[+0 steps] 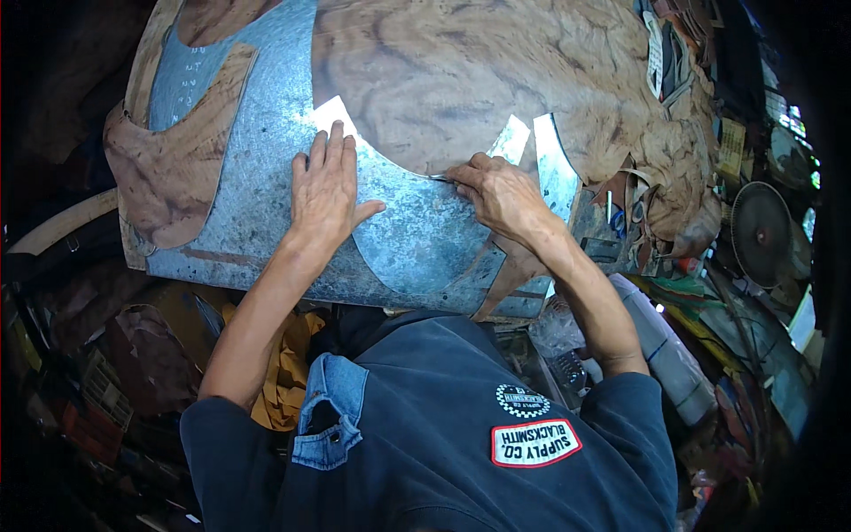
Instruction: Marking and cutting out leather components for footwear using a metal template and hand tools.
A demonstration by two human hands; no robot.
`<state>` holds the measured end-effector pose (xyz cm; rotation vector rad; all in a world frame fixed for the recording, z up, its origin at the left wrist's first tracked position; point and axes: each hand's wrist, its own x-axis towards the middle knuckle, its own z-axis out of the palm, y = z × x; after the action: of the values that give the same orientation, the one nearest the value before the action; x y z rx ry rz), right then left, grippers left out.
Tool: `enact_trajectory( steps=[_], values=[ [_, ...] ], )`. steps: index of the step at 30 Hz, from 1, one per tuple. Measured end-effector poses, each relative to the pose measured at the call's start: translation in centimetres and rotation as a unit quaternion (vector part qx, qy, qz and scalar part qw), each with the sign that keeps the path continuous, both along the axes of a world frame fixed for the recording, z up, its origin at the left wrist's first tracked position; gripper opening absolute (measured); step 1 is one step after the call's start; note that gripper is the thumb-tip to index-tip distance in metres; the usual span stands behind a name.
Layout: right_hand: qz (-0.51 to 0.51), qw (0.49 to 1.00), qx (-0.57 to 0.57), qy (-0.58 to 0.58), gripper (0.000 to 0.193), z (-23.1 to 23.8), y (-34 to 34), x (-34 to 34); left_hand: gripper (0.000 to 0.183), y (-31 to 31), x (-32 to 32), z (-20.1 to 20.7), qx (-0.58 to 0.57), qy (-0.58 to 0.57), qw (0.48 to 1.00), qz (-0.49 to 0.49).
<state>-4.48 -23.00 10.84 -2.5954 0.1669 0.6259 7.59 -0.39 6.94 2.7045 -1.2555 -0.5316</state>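
My left hand (pixel 324 191) lies flat, fingers stretched out, on a curved metal template (pixel 421 235) with bright upper corners. The template rests on a large brown, marbled leather hide (pixel 479 71) and the grey metal tabletop (pixel 257 177). My right hand (pixel 510 199) is closed around a small knife, mostly hidden by the fingers. Its thin blade (pixel 435 176) touches the template's concave upper edge, where template and leather meet. Left of my left hand lies a cut leather piece (pixel 168 182) with curved sides. A narrow leather offcut (pixel 511 279) is below my right hand.
Crumpled leather (pixel 687 208) hangs at the table's right end, near blue-handled scissors (pixel 618 223). A round fan (pixel 762 235) stands farther right. Rolled material (pixel 665 350) lies beside my right arm. Orange-brown material (pixel 288 377) is below the table's front edge.
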Motion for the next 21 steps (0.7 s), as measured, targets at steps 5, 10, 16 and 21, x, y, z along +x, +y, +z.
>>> enact_trajectory(
  steps=[5,10,16,21],
  values=[
    [0.055,0.998,-0.001,0.022,0.028,-0.5,-2.6,0.8,0.102,0.1,0.0,-0.2,-0.002,0.006,1.0,0.0],
    [0.101,0.993,-0.016,0.062,0.027,-0.3,-5.1,1.7,0.1,0.0,0.0,-0.2,-0.019,0.014,1.0,0.01],
    [0.177,0.979,-0.055,0.085,0.031,0.5,-8.3,3.7,0.097,0.0,0.1,0.0,-0.017,0.02,1.0,0.015],
    [0.223,0.969,-0.078,0.068,0.032,0.1,-11.1,5.0,0.094,-0.3,0.1,0.4,0.0,0.027,1.0,0.002]
  ],
)
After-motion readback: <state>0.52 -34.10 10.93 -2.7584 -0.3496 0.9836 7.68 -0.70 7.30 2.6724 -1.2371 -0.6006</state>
